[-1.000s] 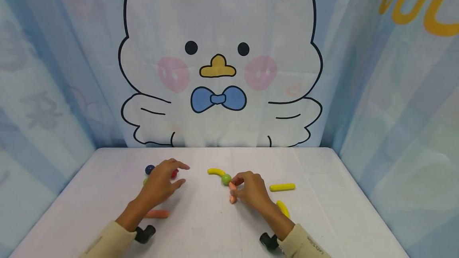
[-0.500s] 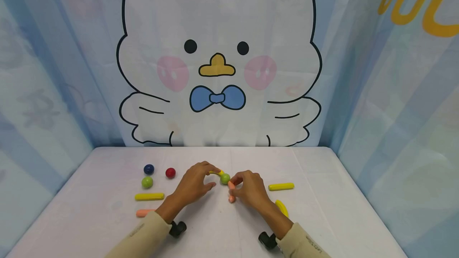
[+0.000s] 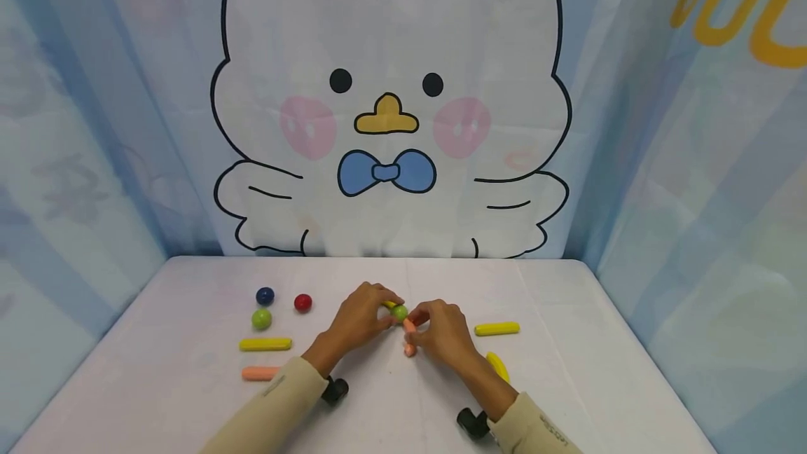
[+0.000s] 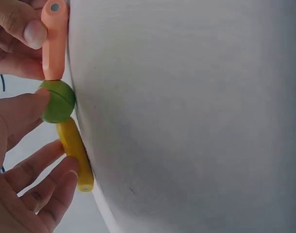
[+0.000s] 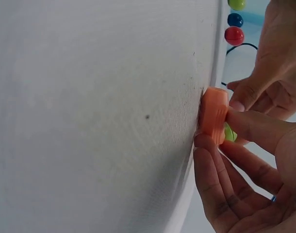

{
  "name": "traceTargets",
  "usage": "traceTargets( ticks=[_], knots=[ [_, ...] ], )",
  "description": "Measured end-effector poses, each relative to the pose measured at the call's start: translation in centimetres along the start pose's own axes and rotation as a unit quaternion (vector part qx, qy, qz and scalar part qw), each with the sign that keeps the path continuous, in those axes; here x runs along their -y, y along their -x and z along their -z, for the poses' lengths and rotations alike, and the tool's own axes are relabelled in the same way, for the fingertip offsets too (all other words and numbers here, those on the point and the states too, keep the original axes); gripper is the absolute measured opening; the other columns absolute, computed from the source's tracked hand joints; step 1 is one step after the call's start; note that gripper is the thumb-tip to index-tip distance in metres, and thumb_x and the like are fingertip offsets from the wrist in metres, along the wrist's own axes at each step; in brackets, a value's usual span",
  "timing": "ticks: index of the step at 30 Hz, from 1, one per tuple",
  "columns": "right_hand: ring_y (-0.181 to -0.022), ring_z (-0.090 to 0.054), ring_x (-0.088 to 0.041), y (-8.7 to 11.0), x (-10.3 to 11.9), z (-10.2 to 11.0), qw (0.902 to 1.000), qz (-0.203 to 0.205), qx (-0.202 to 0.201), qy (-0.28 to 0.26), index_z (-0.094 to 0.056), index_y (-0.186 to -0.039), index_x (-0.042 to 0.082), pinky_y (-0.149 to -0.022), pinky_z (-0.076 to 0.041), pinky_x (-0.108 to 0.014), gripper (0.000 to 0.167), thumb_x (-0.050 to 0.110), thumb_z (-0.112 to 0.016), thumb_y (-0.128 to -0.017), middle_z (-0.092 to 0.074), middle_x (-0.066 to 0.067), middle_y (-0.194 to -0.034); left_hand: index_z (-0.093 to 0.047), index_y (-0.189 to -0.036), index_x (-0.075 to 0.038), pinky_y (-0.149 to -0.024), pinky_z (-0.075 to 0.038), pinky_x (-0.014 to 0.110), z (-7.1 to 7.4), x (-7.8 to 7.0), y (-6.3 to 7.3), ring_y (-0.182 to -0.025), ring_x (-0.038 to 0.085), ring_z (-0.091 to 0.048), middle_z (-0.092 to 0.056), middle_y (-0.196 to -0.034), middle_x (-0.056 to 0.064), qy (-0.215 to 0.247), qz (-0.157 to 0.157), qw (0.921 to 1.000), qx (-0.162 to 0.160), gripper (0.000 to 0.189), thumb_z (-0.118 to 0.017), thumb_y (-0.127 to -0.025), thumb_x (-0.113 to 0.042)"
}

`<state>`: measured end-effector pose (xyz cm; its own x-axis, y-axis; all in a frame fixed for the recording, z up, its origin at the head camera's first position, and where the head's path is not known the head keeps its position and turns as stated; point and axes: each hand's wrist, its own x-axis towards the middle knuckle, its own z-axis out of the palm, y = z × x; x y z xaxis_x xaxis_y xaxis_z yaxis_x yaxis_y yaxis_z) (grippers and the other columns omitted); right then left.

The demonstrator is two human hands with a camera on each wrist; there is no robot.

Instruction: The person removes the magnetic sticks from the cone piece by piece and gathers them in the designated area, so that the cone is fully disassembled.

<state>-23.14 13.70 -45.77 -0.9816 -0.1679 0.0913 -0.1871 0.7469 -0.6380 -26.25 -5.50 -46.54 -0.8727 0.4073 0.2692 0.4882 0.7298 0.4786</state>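
Observation:
In the left wrist view an orange magnetic rod [image 4: 56, 46], a green magnetic ball [image 4: 62, 101] and a curved yellow magnetic rod [image 4: 74, 148] lie end to end as one chain on the table. My left hand [image 3: 359, 315] has its thumb on the ball, with fingers behind it, and other fingertips touch the yellow rod. My right hand [image 3: 447, 336] pinches the orange rod between thumb and fingers, which partly cover it. In the right wrist view the green ball [image 5: 229, 133] is mostly hidden behind the orange rod and fingers.
On the table's left lie a blue ball [image 3: 265, 296], a red ball [image 3: 303, 303], another green ball [image 3: 261, 319], a straight yellow rod [image 3: 265, 345] and another orange rod [image 3: 260, 373]. At right are a straight yellow rod [image 3: 497, 328] and a curved yellow rod [image 3: 497, 366].
My left hand has moved right from above the loose balls to the chain and taken hold of the green ball. My right hand stays at the orange rod.

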Motion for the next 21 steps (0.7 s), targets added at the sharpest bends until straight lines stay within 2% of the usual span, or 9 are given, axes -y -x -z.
traceTargets(
  ticks=[7,17,21],
  knots=[
    [-0.097,-0.069,-0.022,-0.17,0.05,-0.21,1.0,-0.001,0.0,0.005,-0.081,-0.1,0.013,-0.084,-0.051,-0.043,0.021,0.017,-0.092,-0.082,-0.08,0.002,-0.092,-0.082,-0.113,-0.016,-0.089,-0.055,0.042,0.17,-0.11,-0.12,-0.1,0.02,-0.06,-0.077,-0.111,0.004,-0.01,0.008,0.9999,0.008,0.023,-0.086,-0.09,-0.017],
    [-0.077,-0.063,-0.015,-0.48,0.36,-0.34,0.9997,-0.016,-0.005,0.018,-0.08,-0.098,0.008,-0.067,-0.05,-0.029,0.023,0.017,-0.093,-0.081,-0.074,0.0,-0.082,-0.081,-0.113,-0.016,-0.087,-0.055,0.04,0.2,-0.17,-0.23,-0.099,0.02,-0.06,-0.076,-0.109,0.004,-0.023,0.012,0.9996,0.014,0.024,-0.086,-0.09,-0.018],
    [-0.077,-0.062,-0.015,-0.62,0.58,-0.32,0.9994,-0.027,0.002,0.021,-0.079,-0.098,0.008,-0.067,-0.051,-0.029,0.023,0.017,-0.093,-0.081,-0.072,0.0,-0.081,-0.08,-0.114,-0.016,-0.087,-0.055,0.041,0.27,-0.25,-0.34,-0.099,0.02,-0.059,-0.076,-0.11,0.004,-0.025,0.016,0.9994,0.02,0.024,-0.086,-0.09,-0.018]
  ],
)
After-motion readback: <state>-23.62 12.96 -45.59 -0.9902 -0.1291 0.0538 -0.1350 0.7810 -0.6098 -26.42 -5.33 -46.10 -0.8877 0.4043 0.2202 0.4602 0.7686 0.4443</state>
